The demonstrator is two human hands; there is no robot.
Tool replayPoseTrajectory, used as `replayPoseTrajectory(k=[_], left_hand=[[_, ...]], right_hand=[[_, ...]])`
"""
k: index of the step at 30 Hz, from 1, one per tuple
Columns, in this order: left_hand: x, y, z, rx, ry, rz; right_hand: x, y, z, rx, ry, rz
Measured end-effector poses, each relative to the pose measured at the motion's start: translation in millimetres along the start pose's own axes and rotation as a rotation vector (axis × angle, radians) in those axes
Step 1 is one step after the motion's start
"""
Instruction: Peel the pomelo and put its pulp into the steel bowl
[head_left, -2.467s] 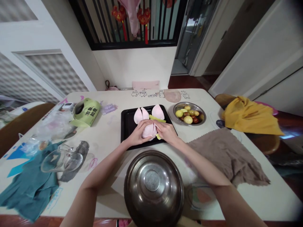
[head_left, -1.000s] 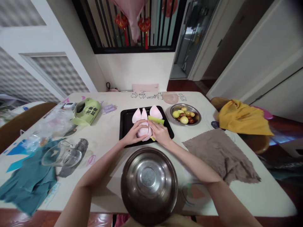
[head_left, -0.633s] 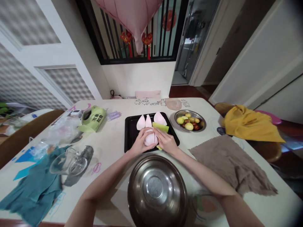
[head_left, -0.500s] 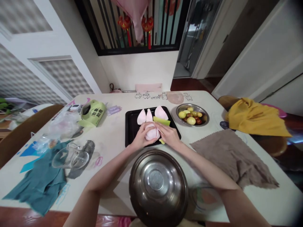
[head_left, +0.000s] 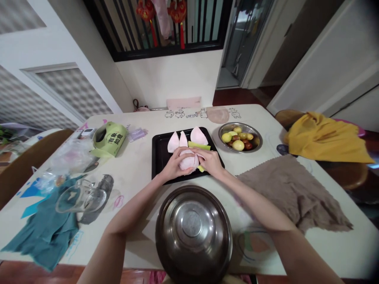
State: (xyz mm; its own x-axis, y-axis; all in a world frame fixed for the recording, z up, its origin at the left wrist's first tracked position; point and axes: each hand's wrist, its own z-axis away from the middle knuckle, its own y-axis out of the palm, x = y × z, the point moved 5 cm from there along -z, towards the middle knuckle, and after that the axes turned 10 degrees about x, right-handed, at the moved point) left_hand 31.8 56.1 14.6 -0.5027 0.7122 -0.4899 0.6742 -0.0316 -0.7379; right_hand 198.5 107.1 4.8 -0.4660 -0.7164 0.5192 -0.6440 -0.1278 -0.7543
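Note:
A black baking tray [head_left: 158,148] lies in the middle of the table. On it sit pink petal-shaped dough pieces [head_left: 199,136] and a green strip [head_left: 199,146]. My left hand [head_left: 171,166] and my right hand [head_left: 209,161] cup a rounded pink dough piece [head_left: 188,159] from both sides over the tray's near half, fingers curled against it. An upturned steel bowl [head_left: 193,228] stands between my forearms, close to me.
A steel dish of small green and red fruit [head_left: 240,137] sits right of the tray. A brown cloth [head_left: 291,193] lies at the right, a yellow cloth [head_left: 324,138] on a chair. At the left are a glass jug [head_left: 80,197], a teal cloth [head_left: 44,232], plastic bags and a green tissue pack [head_left: 109,137].
My hands stay on the pink dough piece over the tray with only small finger shifts. The view has swayed up and down with my head.

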Motion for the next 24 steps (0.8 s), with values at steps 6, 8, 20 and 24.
replayPoseTrajectory(k=[6,8,20,24], left_hand=[[12,-12.5,0,0.082,0.102,0.086],[15,-18.1,1,0.120,0.126,0.115],[1,-14.2,-2,0.095,-0.061,0.004],[-8,-7.3,-3,0.015,-0.073,-0.044]], right_hand=[[0,-1,-1,-0.045,-0.044,-0.047],[3,-1,0,-0.038,-0.027,-0.013],[35,-9,-2,0.234,0.111,0.158],[40,-39,-2,0.337,0.044,-0.002]])
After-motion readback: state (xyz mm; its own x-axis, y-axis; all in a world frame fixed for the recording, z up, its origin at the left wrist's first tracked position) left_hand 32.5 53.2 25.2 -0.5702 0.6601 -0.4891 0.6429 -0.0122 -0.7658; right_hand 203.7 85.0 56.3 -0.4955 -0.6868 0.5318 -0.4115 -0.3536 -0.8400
